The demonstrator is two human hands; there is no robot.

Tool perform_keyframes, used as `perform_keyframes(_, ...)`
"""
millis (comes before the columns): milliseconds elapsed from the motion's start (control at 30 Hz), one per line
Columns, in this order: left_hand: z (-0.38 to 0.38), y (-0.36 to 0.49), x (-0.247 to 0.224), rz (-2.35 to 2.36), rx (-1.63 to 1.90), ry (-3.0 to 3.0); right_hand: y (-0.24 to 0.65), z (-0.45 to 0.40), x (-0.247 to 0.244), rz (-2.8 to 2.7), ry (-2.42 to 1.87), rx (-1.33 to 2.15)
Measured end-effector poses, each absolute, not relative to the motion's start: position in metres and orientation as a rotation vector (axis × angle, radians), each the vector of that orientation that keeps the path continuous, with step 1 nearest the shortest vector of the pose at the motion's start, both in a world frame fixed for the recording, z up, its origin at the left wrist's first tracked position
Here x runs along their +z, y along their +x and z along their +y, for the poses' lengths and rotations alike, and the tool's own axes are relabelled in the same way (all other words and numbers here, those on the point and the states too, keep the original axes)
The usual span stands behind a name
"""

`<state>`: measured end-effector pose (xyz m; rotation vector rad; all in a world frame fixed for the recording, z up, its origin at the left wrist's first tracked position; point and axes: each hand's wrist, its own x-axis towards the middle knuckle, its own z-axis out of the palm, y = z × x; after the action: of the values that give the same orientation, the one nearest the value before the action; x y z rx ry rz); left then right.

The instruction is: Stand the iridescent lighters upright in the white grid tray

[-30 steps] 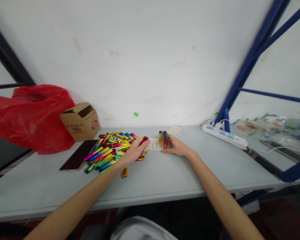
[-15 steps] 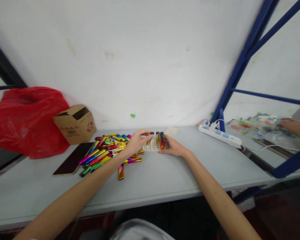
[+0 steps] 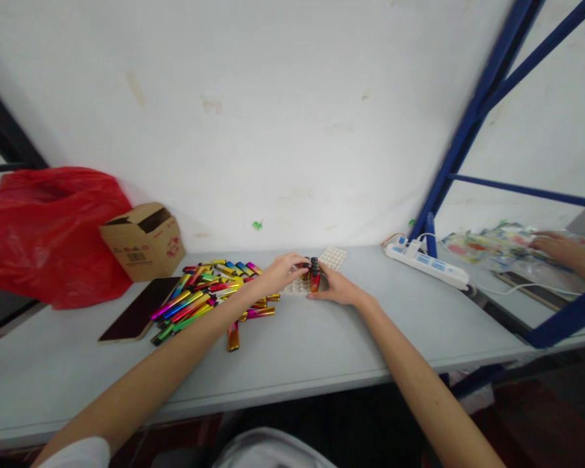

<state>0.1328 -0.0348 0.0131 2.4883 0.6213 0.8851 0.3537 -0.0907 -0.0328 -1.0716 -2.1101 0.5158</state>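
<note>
Mostly, the print was out of reach: the box (image 3: pixel 143 244) bore dark symbols, a barcode-like block and a reddish figure, with lettering too small to read. The strip (image 3: pixel 426 265) showed blue panels, and no brand could be made out on any lighter.

The left hand (image 3: pixel 283 272) had its thumb and fingers drawn nearly together on the dark top of a lighter (image 3: pixel 305 275), over the tray (image 3: pixel 296 286); the fingers hid most of that lighter. Just to its right a row of lighters (image 3: pixel 314 279) stood upright in the tray. The right hand (image 3: pixel 338 287) was half open at the row's right side, thumb low by the tray's near edge, fingertips hidden behind the row — whether it gripped or only steadied could not be told.

The pile (image 3: pixel 195 300) of shiny lighters lay left of the tray, partly covered by the left forearm. Behind the row lay a second tray (image 3: pixel 333 258). The phone (image 3: pixel 139 312) was dark-screened, and the red bag (image 3: pixel 58 240) was cut off at the left. Far right, a co-worker's hand (image 3: pixel 556 246) rested over blurred packets (image 3: pixel 492 244), contents unclear.
</note>
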Motion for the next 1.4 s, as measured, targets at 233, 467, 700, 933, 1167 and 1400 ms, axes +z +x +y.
perform_keyframes(233, -0.034, 0.136, 0.015, 0.639, 0.867, 2.376, 0.354, -0.091, -0.032, -2.109, -1.081, 0.519)
perform_keyframes(467, -0.039, 0.117, 0.020, 0.830, 0.908, 2.387, 0.354, -0.089, -0.035, -2.109, -1.106, 0.519)
perform_keyframes(700, -0.002, 0.041, 0.033, 1.157, 0.715, 2.735, 0.354, -0.088, -0.036, -2.096, -1.136, 0.556)
perform_keyframes(933, 0.005, 0.021, 0.027, 1.235, 0.321, 2.633, 0.356, -0.087, -0.037, -2.095, -1.146, 0.539)
perform_keyframes(1167, 0.004, 0.029, 0.016, 1.099, 0.368, 2.608, 0.356, -0.087, -0.039, -2.089, -1.124, 0.537)
perform_keyframes(1400, -0.014, 0.042, 0.026, 1.056, 1.189, 2.369, 0.356, -0.086, -0.041, -2.085, -1.148, 0.530)
